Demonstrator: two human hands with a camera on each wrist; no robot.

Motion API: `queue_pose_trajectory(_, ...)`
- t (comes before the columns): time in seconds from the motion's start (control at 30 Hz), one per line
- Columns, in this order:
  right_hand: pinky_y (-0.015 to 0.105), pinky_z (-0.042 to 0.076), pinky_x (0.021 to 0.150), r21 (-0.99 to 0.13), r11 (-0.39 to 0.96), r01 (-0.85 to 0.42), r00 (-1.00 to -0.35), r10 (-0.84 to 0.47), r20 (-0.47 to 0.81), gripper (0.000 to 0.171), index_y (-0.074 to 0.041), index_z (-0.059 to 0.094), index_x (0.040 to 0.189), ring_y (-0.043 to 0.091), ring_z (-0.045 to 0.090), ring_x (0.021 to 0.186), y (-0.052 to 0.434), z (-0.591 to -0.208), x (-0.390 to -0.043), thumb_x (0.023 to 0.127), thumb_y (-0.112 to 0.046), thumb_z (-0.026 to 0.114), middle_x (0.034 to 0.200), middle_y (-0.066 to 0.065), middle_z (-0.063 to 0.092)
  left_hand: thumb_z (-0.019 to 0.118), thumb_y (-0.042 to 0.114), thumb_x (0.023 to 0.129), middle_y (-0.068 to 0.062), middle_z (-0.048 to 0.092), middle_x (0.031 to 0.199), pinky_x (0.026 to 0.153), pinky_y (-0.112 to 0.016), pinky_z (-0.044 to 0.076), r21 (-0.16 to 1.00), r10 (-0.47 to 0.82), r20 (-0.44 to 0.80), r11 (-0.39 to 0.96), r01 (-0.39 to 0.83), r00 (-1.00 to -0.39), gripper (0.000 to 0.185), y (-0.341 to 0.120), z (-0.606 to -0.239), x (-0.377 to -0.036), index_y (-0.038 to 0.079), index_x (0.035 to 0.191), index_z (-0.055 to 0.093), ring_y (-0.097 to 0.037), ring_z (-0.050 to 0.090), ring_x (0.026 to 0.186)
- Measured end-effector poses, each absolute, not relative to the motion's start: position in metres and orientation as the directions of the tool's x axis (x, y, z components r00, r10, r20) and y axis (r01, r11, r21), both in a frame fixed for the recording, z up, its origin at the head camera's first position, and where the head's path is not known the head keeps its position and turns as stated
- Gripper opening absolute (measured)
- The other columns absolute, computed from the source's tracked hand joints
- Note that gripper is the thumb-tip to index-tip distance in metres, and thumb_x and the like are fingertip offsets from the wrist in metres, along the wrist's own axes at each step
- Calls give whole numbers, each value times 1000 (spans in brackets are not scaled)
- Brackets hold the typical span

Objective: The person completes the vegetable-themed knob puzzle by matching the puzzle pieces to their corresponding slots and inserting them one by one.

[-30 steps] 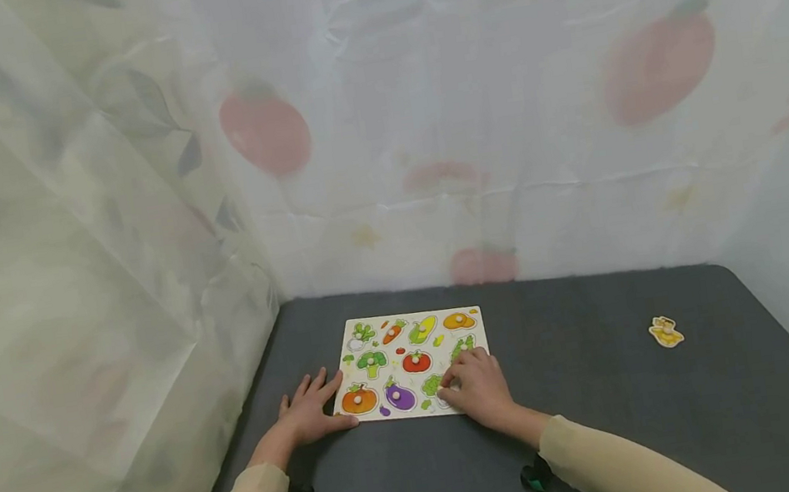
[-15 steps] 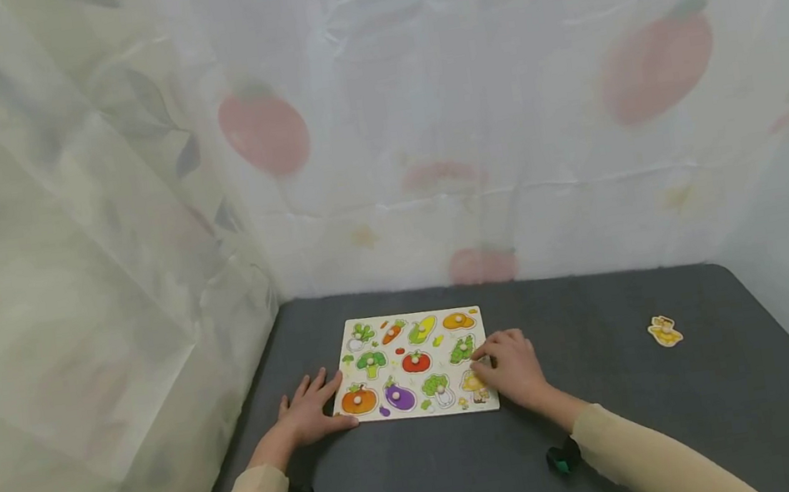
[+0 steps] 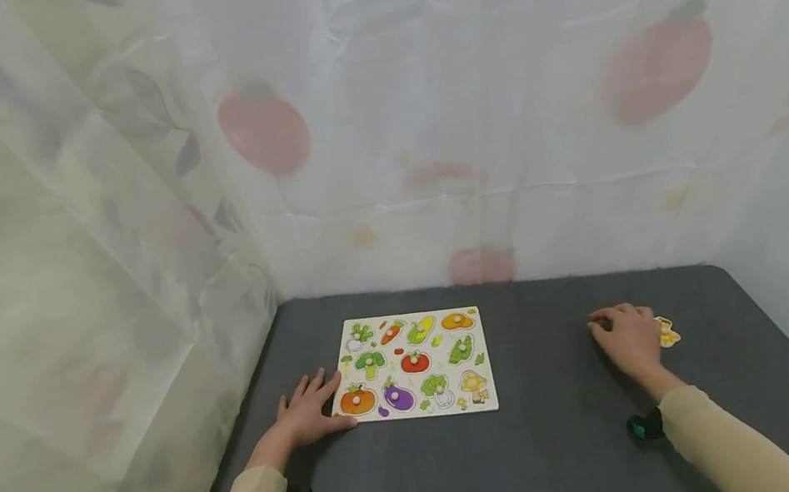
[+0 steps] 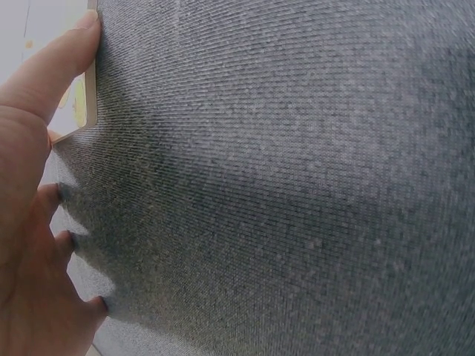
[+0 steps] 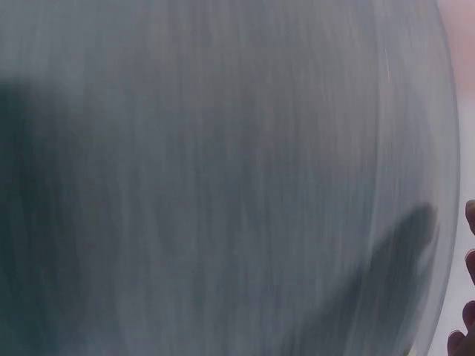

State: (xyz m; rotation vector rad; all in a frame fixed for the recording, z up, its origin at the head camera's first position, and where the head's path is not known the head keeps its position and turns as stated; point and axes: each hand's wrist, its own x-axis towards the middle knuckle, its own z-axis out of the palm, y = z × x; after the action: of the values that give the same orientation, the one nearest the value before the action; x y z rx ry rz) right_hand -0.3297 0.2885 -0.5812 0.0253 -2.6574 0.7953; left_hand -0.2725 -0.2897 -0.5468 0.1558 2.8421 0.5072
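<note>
While the left hand (image 3: 308,414) rests flat, fingers straight, against the near-left corner of the puzzle board (image 3: 415,365), the right hand (image 3: 625,338), fingers loosely curled and holding nothing, lies just beside the yellow puzzle piece (image 3: 667,332) on the grey surface (image 3: 566,440), far right of the board.

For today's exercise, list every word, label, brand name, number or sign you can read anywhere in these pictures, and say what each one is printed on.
None: no readable word, number, brand or sign shows in any view.
Puzzle board: only vegetable pictures, no lettering visible.
Loose yellow piece beside the right hand: picture only, too small for any detail.
Printed curtains: fruit and leaf shapes, no text.
Wrist views: grey cloth, the right one blurred.
</note>
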Motion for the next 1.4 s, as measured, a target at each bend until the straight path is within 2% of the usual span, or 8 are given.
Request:
queue_pose_trajectory(0.17, 72, 27, 90, -527, 849, 28, -944, 195, 265, 32, 3, 69, 120, 61, 33, 117, 338, -582, -322, 102, -22, 59, 129, 35, 50, 76, 63, 83, -20, 17, 168, 110, -81, 2, 349, 151, -222, 935, 66, -963, 102, -290, -547, -273, 18, 163, 31, -51, 9, 152)
queue_pose_trajectory(0.4, 73, 25, 89, -540, 830, 140, -946, 272, 174, 41, 8, 62, 124, 61, 32, 114, 373, -585, -311, 101, -24, 55, 126, 37, 46, 75, 65, 83, -20, 16, 168, 110, -80, 2, 346, 154, -228, 936, 68, -961, 103, -289, -548, -275, 19, 163, 30, -51, 8, 152)
queue_pose_trajectory(0.8, 71, 29, 87, -463, 883, 78, -959, 194, 207, 38, 10, 64, 120, 61, 33, 115, 387, -589, -304, 100, -22, 58, 124, 37, 49, 75, 65, 83, -20, 17, 168, 111, -80, 2, 347, 154, -221, 935, 70, -963, 103, -290, -551, -275, 19, 163, 30, -51, 8, 152)
queue_pose_trajectory(1.03, 69, 31, 86, -424, 905, 36, -957, 153, 245, 31, 9, 68, 115, 57, 38, 112, 388, -589, -304, 99, -17, 63, 121, 35, 53, 76, 64, 83, -20, 17, 168, 110, -81, 2, 343, 146, -220, 937, 63, -965, 103, -291, -551, -274, 19, 163, 31, -51, 9, 152)
queue_pose_trajectory(1.4, 69, 29, 87, -431, 902, 8, -948, 144, 285, 31, 5, 72, 102, 55, 37, 112, 379, -593, -309, 98, -26, 67, 118, 33, 54, 75, 65, 83, -20, 16, 169, 110, -81, 2, 340, 151, -223, 938, 68, -963, 103, -291, -551, -275, 20, 164, 29, -51, 8, 152)
